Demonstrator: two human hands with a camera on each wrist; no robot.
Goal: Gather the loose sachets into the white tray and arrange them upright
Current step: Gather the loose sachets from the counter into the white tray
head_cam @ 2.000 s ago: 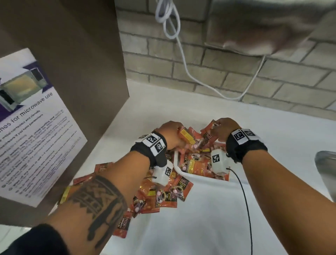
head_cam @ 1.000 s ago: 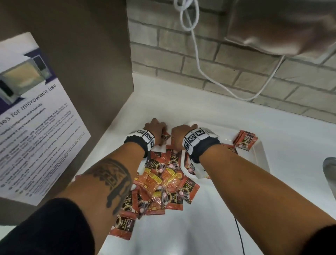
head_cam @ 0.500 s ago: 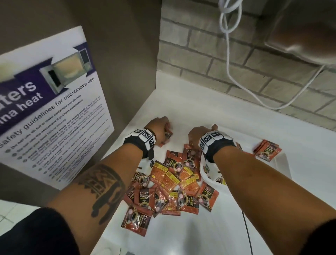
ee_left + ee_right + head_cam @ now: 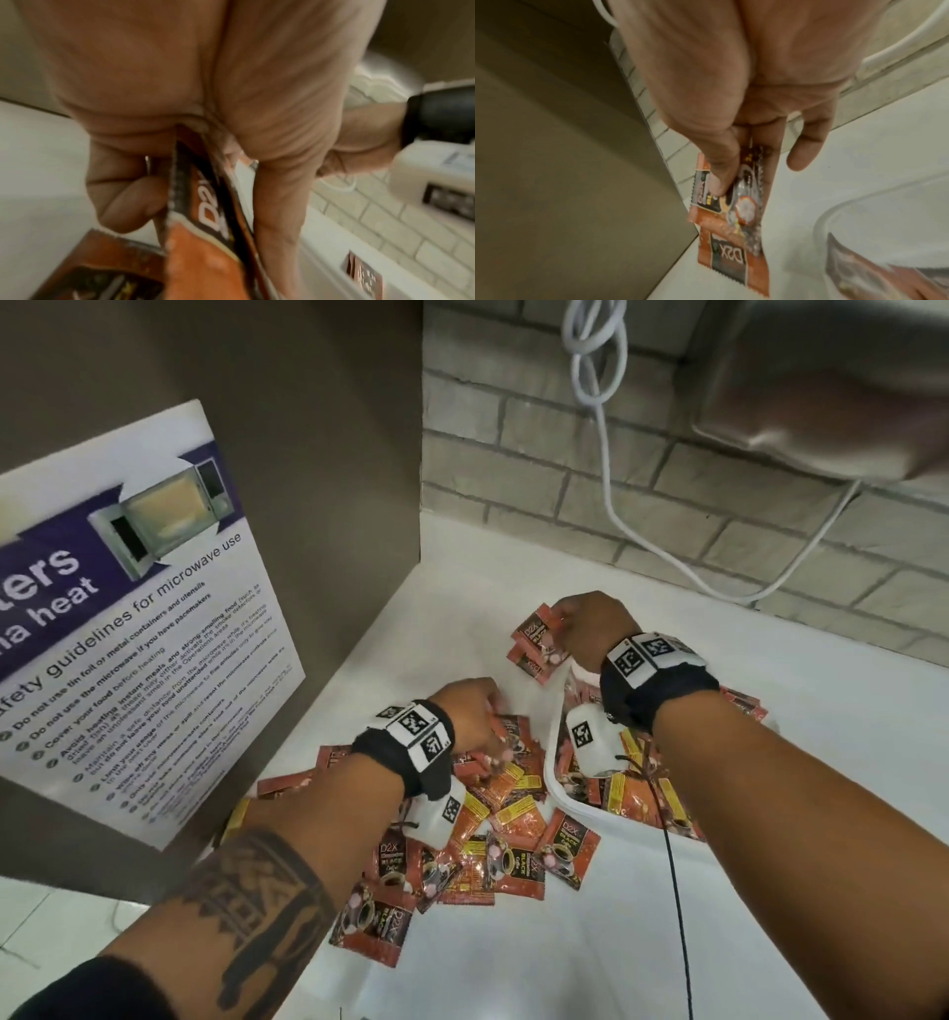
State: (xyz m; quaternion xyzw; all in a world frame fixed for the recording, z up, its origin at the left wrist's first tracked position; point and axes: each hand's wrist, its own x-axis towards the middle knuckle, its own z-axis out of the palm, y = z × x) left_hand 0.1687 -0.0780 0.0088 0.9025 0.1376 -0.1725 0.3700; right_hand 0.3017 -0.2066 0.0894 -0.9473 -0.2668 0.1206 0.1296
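Observation:
Orange-and-black D2X coffee sachets [image 4: 493,845] lie loose in a pile on the white counter, left of the white tray [image 4: 552,778]. More sachets [image 4: 631,788] lie jumbled inside it. My left hand [image 4: 488,726] is at the pile's far edge with its fingers curled. In the left wrist view the left hand [image 4: 200,203] grips a few sachets [image 4: 205,253] on edge. My right hand [image 4: 565,624] is beyond the tray's far left corner and pinches a couple of sachets [image 4: 536,639]. The right wrist view shows its thumb and fingers [image 4: 744,176] on them [image 4: 731,255].
A brown panel with a microwave safety poster [image 4: 128,618] closes the left side. A brick wall [image 4: 513,428] with a hanging white cable [image 4: 606,454] stands behind. A metal appliance [image 4: 821,392] overhangs at top right. Bare counter [image 4: 796,865] lies right of the tray.
My right hand has gone from the tray's near left corner to beyond its far left corner and now holds sachets. My left hand has come down onto the pile's far edge.

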